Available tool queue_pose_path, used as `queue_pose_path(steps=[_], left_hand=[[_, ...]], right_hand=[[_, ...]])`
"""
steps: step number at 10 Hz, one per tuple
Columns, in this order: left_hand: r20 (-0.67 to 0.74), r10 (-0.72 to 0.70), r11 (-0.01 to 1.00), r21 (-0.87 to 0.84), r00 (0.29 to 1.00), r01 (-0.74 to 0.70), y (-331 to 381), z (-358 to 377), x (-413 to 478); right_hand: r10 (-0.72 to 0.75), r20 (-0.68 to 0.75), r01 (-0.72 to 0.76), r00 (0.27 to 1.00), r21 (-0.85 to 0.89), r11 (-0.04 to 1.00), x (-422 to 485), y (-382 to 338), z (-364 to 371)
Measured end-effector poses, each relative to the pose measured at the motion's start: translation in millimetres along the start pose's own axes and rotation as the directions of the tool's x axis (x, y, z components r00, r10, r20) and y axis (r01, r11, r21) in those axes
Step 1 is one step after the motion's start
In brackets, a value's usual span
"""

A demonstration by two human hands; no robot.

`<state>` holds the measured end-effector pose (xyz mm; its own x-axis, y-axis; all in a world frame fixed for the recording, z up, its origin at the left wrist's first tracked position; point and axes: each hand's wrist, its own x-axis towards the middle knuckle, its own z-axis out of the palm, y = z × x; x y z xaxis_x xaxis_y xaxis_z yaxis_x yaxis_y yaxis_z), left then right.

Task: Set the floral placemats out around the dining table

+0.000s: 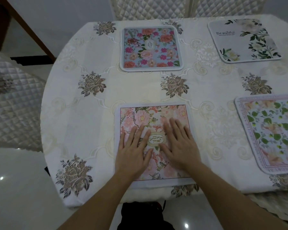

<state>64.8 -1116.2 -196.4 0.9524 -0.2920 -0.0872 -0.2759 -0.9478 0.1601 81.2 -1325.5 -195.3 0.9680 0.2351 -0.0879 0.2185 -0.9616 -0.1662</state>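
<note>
A pink floral placemat [145, 113] with a gold oval label lies flat at the near edge of the table [93, 130]. My left hand [133, 151] and my right hand [178, 143] both rest palm-down on it, fingers spread, holding nothing. A blue placemat with red and pink flowers [151, 48] lies across the table at the far side. A grey placemat with white flowers and the word "Beautiful" [243, 39] sits at the far right. A pale placemat with green leaves [269, 133] lies at the near right, cut off by the frame edge.
The table carries a cream embroidered cloth with brown rose motifs [175, 85]. Quilted chair backs stand at the far side [150, 7] and at the left [12, 100]. A dark object [143, 214] sits on the glossy floor below the near table edge.
</note>
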Motion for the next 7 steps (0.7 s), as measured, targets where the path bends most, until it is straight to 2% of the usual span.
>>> queue_pose_path(steps=[2,5,6,7], left_hand=[[0.024,-0.03,1.0,-0.005,0.999,0.03,-2,0,0],[0.135,-0.058,0.998,0.015,0.989,0.057,-1,-8,-7],[0.214,-0.081,0.997,0.019,0.974,0.079,0,-29,-10],[0.217,-0.098,0.995,0.015,0.971,0.097,8,-58,-13]], right_hand=[[0.109,0.058,-0.11,0.992,0.005,0.994,-6,25,-9],[0.118,0.162,-0.117,0.98,-0.017,0.993,-12,21,-19],[0.078,0.23,-0.065,0.97,-0.061,0.996,-23,15,-31],[0.07,0.204,-0.057,0.977,-0.067,0.996,-27,12,-51]])
